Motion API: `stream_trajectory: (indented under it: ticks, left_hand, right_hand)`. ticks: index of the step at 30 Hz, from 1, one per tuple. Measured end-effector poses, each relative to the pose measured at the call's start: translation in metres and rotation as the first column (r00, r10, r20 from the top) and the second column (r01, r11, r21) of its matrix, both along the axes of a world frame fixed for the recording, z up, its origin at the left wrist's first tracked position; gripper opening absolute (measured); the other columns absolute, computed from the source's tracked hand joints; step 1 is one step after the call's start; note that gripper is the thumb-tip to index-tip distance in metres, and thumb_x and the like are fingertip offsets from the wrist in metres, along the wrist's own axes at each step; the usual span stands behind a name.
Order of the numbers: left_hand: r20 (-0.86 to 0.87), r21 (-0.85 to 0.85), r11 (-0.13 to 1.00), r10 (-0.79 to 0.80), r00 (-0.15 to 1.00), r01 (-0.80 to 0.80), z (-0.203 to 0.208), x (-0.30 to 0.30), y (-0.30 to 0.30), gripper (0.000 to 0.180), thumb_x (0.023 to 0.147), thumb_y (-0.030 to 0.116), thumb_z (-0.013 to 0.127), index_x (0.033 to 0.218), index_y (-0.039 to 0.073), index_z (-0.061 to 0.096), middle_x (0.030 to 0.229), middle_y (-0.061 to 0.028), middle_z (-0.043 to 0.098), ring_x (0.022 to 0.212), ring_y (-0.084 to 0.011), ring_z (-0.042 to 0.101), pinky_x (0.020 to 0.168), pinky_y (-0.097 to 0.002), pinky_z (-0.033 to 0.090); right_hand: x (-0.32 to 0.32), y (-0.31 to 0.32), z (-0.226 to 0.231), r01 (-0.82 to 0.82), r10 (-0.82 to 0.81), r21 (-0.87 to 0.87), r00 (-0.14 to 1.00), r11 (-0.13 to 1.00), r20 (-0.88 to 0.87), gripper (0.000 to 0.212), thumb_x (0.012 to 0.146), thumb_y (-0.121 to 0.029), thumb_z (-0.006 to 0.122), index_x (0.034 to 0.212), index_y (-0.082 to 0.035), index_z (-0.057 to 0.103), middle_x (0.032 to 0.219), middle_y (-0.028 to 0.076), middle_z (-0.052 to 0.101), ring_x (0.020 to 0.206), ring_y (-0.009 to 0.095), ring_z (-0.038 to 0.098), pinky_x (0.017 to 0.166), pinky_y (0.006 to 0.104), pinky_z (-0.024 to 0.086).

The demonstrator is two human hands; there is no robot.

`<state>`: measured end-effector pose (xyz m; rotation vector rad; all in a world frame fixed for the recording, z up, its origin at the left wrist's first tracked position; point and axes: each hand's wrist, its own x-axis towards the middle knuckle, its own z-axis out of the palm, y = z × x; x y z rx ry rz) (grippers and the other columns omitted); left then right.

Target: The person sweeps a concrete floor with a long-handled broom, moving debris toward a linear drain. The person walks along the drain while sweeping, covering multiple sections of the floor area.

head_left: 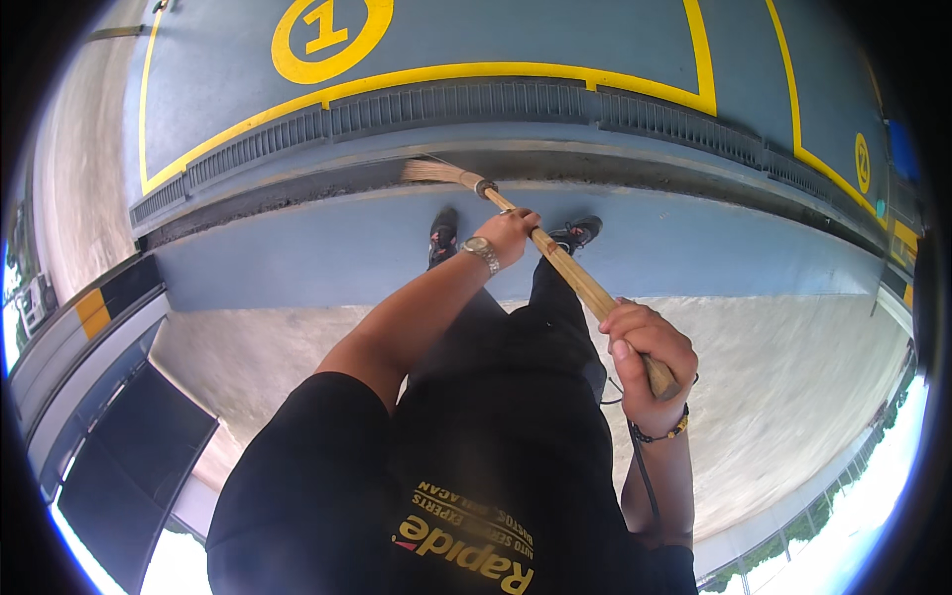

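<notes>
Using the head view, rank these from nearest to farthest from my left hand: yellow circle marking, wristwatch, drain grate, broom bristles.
From the left hand:
1. Wristwatch: worn just behind it.
2. Broom bristles: ahead, to its left.
3. Drain grate: ahead, running across beyond the bristles.
4. Yellow circle marking: farthest ahead and left, past the grate.

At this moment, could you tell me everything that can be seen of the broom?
The broom has a pale, wooden-looking handle, a dark binding and thin, straw-coloured bristles fanning out to an uneven tip. It is held slantwise, bristles away from the body, at the dark strip near the floor grating; whether they touch the strip, I cannot tell. The left hand grips the handle near the binding; the right hand wraps it near the blunt other end, which sticks out.
</notes>
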<state>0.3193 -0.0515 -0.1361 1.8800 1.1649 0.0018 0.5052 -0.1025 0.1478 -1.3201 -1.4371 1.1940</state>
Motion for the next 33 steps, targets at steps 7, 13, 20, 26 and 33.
stream_trajectory:
  ticks: [7, 13, 20, 26, 33]
  left_hand:
    - [0.170, -0.004, 0.978, -0.207, 0.964, 0.211, 0.043, 0.242, 0.025, 0.038, 0.084, -0.002, 0.056, 0.121, 0.007, 0.061, 0.125, -0.0139, 0.064, 0.107, -0.0337, 0.067, 0.090, -0.0416, 0.057]
    - [0.367, 0.201, 0.934, -0.351, 0.861, 0.295, 0.086, 0.329, 0.031, 0.033, 0.086, 0.003, 0.058, 0.119, 0.008, 0.061, 0.114, -0.0108, 0.068, 0.101, -0.0303, 0.069, 0.087, -0.0404, 0.057]
    - [0.414, 0.295, 0.929, -0.335, 0.847, 0.223, 0.170, 0.249, 0.019, 0.034, 0.089, 0.010, 0.061, 0.123, 0.012, 0.060, 0.105, -0.0085, 0.067, 0.097, -0.0267, 0.069, 0.087, -0.0380, 0.056]
    - [0.126, 0.285, 0.958, -0.061, 0.990, 0.023, 0.141, 0.124, 0.007, 0.030, 0.086, 0.006, 0.065, 0.115, 0.011, 0.064, 0.111, -0.0092, 0.067, 0.104, -0.0296, 0.067, 0.085, -0.0403, 0.057]
    - [-0.077, 0.074, 0.997, 0.025, 0.997, -0.020, -0.002, 0.064, 0.026, 0.027, 0.089, 0.004, 0.057, 0.115, 0.011, 0.062, 0.116, -0.0088, 0.066, 0.101, -0.0344, 0.068, 0.086, -0.0443, 0.056]
  right_hand:
    - [0.177, 0.009, 0.057, 0.122, -0.128, 0.044, 0.973, 0.992, 0.191, 0.007, 0.080, -0.001, 0.055, 0.074, -0.001, 0.052, 0.069, 0.012, 0.057, 0.072, 0.030, 0.063, 0.081, 0.0481, 0.054]
    - [0.299, -0.015, 0.124, 0.358, -0.370, 0.095, 0.894, 0.929, 0.252, 0.021, 0.090, -0.018, 0.047, 0.072, -0.006, 0.047, 0.067, 0.007, 0.045, 0.073, 0.025, 0.053, 0.086, 0.0502, 0.048]
    - [0.366, -0.040, 0.177, 0.208, -0.194, 0.019, 0.940, 0.978, -0.281, 0.030, 0.089, -0.032, 0.055, 0.064, -0.021, 0.043, 0.064, -0.006, 0.043, 0.073, 0.013, 0.045, 0.080, 0.0350, 0.033]
    - [0.270, 0.019, 0.066, -0.199, 0.185, 0.031, 0.833, 0.980, -0.522, 0.013, 0.079, -0.016, 0.069, 0.070, -0.008, 0.065, 0.068, 0.008, 0.067, 0.078, 0.026, 0.071, 0.104, 0.0512, 0.047]
    - [0.166, 0.051, -0.035, -0.399, 0.388, -0.018, 0.900, 0.917, -0.197, 0.010, 0.075, 0.003, 0.066, 0.077, -0.004, 0.059, 0.081, 0.009, 0.063, 0.090, 0.030, 0.068, 0.100, 0.0496, 0.048]
